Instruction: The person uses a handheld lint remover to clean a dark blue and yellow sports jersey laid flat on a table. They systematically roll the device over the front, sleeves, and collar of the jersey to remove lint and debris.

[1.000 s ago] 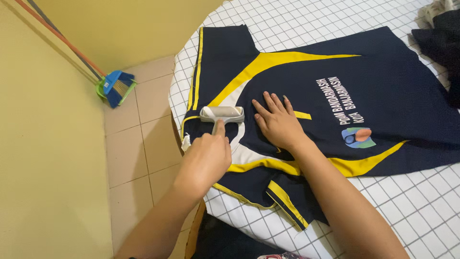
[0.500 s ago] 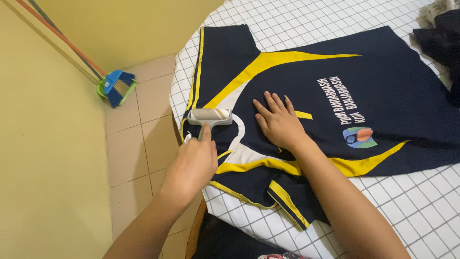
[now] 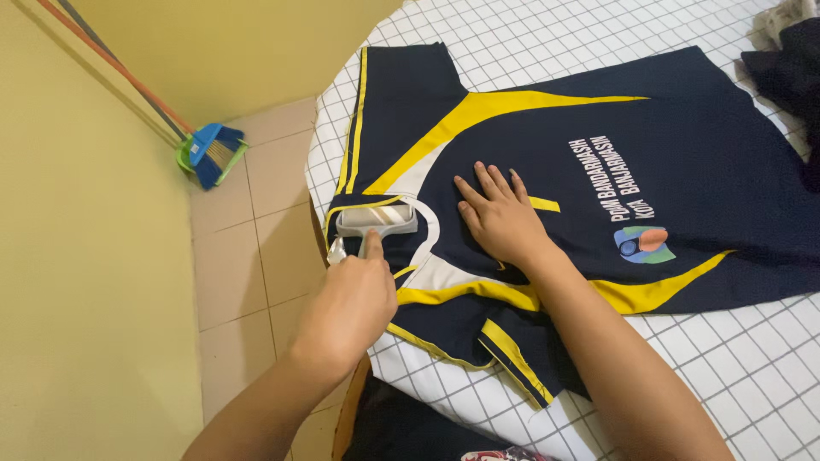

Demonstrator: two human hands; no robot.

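Pulled back toward the collar, left hand (image 3: pixel 350 299) grips lint roller (image 3: pixel 376 220); right hand (image 3: pixel 502 218) fingers spread on jersey (image 3: pixel 683 154).

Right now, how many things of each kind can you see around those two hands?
Hands: 2, left hand and right hand
Lint rollers: 1, lint roller
Jerseys: 1, navy and yellow jersey
Brooms: 1, blue broom
Dark clothes piles: 1, dark clothes
Total: 6

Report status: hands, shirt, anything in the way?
Left hand grips lint roller at shirt collar. Right hand flat on shirt. Nothing blocking.
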